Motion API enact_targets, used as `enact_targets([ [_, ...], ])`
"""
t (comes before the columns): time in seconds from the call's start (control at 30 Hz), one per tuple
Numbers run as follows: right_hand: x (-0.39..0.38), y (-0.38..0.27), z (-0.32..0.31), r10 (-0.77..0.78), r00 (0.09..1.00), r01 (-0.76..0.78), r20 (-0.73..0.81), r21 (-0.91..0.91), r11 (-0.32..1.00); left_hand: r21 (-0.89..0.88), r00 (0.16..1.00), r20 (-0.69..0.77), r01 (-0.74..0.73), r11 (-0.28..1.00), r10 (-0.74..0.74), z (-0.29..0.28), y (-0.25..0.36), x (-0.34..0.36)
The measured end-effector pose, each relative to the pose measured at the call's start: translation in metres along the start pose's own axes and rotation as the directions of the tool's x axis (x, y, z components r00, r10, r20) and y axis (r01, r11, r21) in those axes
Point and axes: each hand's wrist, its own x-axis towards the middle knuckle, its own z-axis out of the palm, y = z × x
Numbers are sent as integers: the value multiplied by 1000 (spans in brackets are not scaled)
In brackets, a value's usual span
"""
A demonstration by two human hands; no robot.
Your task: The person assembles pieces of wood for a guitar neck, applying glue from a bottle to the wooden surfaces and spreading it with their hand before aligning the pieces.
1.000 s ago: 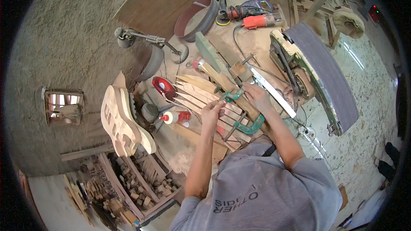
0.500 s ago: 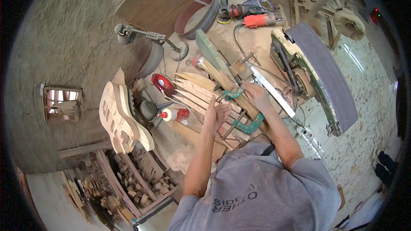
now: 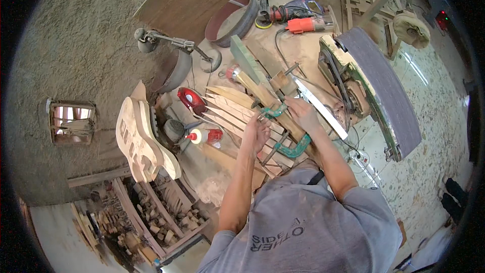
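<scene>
A long wooden bar lies across pale, pointed wooden strips on the bench. Two green C-clamps grip the work: an upper C-clamp and a lower C-clamp. My left hand is at the screw end of the upper clamp, thumb and fingertips pinched at its handle, the other fingers curled. On the far side of the bar, my right hand closes round the frame end of that same clamp; its fingertips are partly hidden. The lower clamp stands untouched between my forearms.
Left of the strips are a glue bottle and a red clothes iron. Power tools lie at the back. A belt sander flanks the right side. Shaped wooden boards stand at left, above a scrap-filled rack.
The fingers of my left hand have curled in from a more stretched pose, and the hand has shifted slightly at the clamp's screw handle. My right hand stays in place.
</scene>
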Motion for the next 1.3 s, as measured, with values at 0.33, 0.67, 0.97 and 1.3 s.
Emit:
enact_targets([
  [0.33,2,-3,-1,27,1000,-27,13,16,1000,79,957,-116,-257,963,265,18,-26,13],
  [0.67,1,-2,-3,54,998,-54,43,-5,999,151,988,-130,-59,987,79,20,-11,9],
  [0.97,5,-2,-2,42,999,-40,33,-58,997,906,665,127,-380,187,736,-21,-54,58],
  [1.3,16,2,-19,239,954,-287,182,310,907,532,967,-94,-154,832,239,4,-16,1],
])
